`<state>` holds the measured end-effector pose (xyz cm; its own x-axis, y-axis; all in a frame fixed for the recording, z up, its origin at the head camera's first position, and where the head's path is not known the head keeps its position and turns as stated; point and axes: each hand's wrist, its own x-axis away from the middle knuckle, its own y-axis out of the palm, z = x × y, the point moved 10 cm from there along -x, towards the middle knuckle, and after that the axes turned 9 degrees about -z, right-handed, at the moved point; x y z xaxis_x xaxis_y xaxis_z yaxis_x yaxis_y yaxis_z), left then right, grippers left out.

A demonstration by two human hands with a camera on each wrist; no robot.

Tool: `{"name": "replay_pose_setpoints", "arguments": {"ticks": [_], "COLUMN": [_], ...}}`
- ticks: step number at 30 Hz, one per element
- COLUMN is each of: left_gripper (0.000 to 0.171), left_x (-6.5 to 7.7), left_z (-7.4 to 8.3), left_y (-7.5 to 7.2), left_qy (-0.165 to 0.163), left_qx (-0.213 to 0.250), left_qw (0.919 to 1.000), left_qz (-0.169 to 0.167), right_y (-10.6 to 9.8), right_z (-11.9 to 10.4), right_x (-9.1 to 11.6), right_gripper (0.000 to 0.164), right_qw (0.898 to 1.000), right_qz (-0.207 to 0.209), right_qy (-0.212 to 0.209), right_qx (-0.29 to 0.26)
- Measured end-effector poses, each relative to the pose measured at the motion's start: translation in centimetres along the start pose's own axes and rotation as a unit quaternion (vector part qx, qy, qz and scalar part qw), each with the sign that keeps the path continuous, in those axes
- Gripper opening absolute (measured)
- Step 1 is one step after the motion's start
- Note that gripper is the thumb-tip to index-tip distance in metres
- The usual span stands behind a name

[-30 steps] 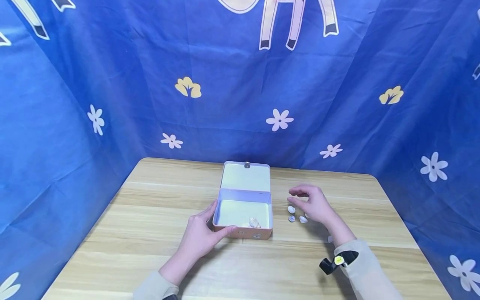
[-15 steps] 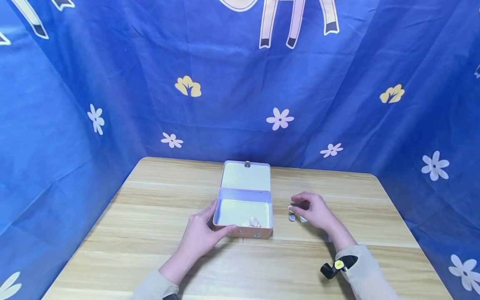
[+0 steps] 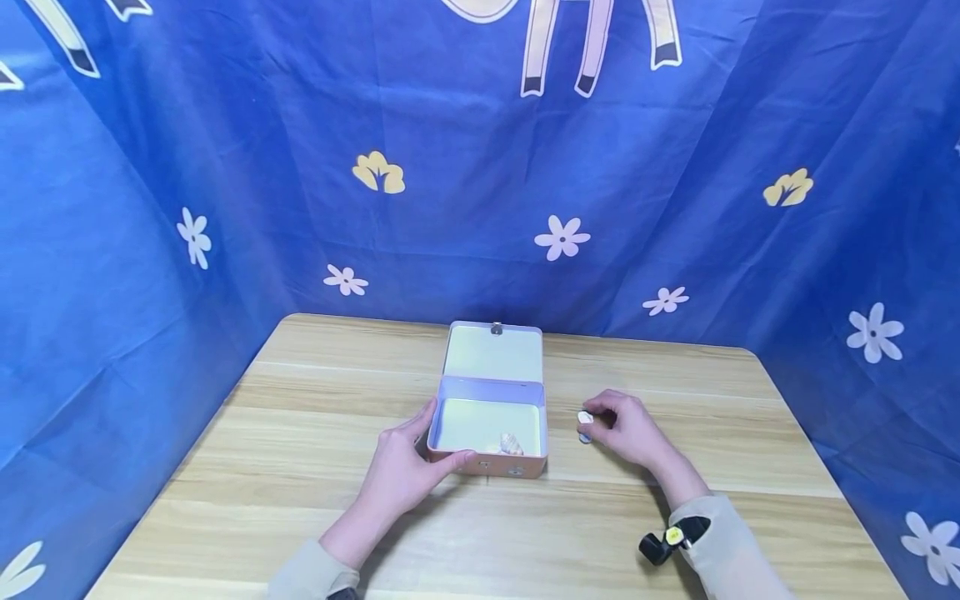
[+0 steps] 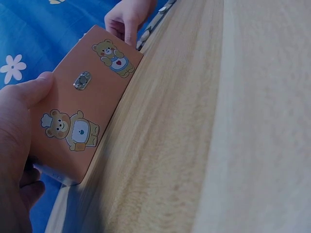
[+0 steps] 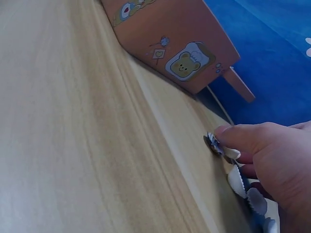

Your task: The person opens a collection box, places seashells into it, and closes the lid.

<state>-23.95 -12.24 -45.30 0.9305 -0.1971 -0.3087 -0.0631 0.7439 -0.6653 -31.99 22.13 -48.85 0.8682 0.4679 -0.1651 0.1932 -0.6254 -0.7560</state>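
A small orange tin box point(image 3: 510, 467) with bear pictures stands on the wooden table, its lid raised at the back. My left hand point(image 3: 401, 471) grips its left front corner, thumb on the front face below the rim and fingers along the side. Inside, near the front right, lies a spiral seashell point(image 3: 511, 443). To the right of the box, my right hand point(image 3: 630, 429) pinches a white seashell point(image 3: 586, 417) between thumb and fingers, low over the table. A bluish shell point(image 5: 213, 142) sits by the thumb tip in the right wrist view.
More white scallop-like shells point(image 5: 236, 182) lie in a row under and beside the right hand, mostly covered by it in the head view. A blue curtain point(image 3: 465, 208) with flower prints hangs around the table's point(image 3: 337, 367) back and sides. A black strap camera point(image 3: 660, 546) sits on the right wrist.
My right hand has come down onto the shells and drawn slightly toward me, its fingers closing on a white seashell. The left hand and the tin box keep their place.
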Motion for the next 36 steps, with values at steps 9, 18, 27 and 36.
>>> {"name": "replay_pose_setpoints", "arguments": {"ticks": [9, 18, 27, 36], "left_gripper": [0.11, 0.109, 0.112, 0.108], "left_x": [0.0, 0.0, 0.0, 0.0], "left_z": [-0.2, -0.1, -0.2, -0.1], "left_y": [0.1, 0.1, 0.1, 0.1], "left_qy": [-0.008, -0.005, -0.016, -0.008], "left_qx": [-0.004, 0.0, 0.0, -0.004], "left_qw": [1.0, 1.0, 0.9998, 1.0], "left_qz": [-0.002, -0.003, -0.006, -0.001], "right_y": [0.2, 0.5, -0.1, -1.2], "right_z": [0.4, 0.2, -0.2, -1.2], "right_x": [-0.1, -0.1, 0.1, 0.2], "right_gripper": [0.025, 0.017, 0.019, 0.026], "right_qw": [1.0, 0.999, 1.0, 0.999], "right_qz": [-0.004, -0.025, -0.015, -0.001], "right_qy": [0.011, 0.017, -0.01, -0.021], "right_qx": [0.015, 0.024, -0.006, -0.025]}}
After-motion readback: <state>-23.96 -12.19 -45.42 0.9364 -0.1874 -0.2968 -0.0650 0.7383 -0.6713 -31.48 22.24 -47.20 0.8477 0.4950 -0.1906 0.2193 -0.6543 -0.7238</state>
